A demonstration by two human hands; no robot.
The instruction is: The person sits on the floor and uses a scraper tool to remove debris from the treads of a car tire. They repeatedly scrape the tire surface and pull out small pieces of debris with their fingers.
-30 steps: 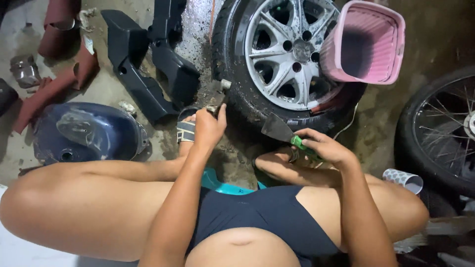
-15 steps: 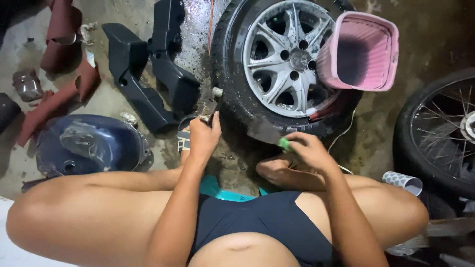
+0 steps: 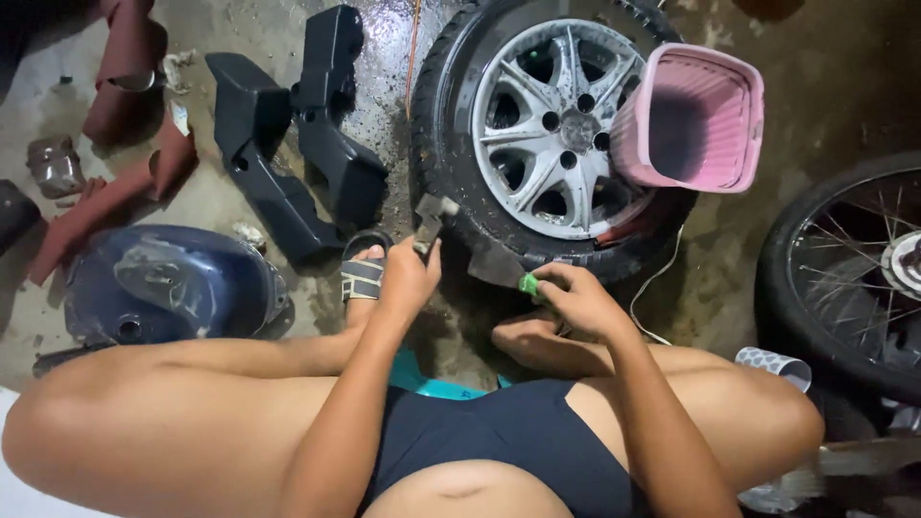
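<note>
1. Landmark: car tyre [image 3: 451,144] with silver alloy rim [image 3: 556,129], lying flat on the wet concrete floor [image 3: 825,86].
2. Left hand [image 3: 408,278] is at the tyre's near-left edge, fingers closed around the handle of a small hammer [image 3: 432,216]; the hammer head sits just against the tyre sidewall.
3. Right hand [image 3: 576,302] is at the tyre's near edge, right of the left hand, fingers wrapped on a green-handled scraper [image 3: 504,271]; its flat dark blade points at the tyre's lower sidewall and touches or nearly touches it, can't tell which.
4. Pink plastic basket [image 3: 696,120] rests on the tyre's right side, tilted, overlapping the rim.
5. Black plastic panels [image 3: 288,153] lie just left of the tyre.
6. Dark blue rounded cover [image 3: 163,288] is further left of the tyre, near the person's knee.
7. Spoked wheel [image 3: 854,278] stands well right of the tyre.
8. Sandalled foot [image 3: 363,278] is just beside the tyre's near-left edge, under the left hand.
</note>
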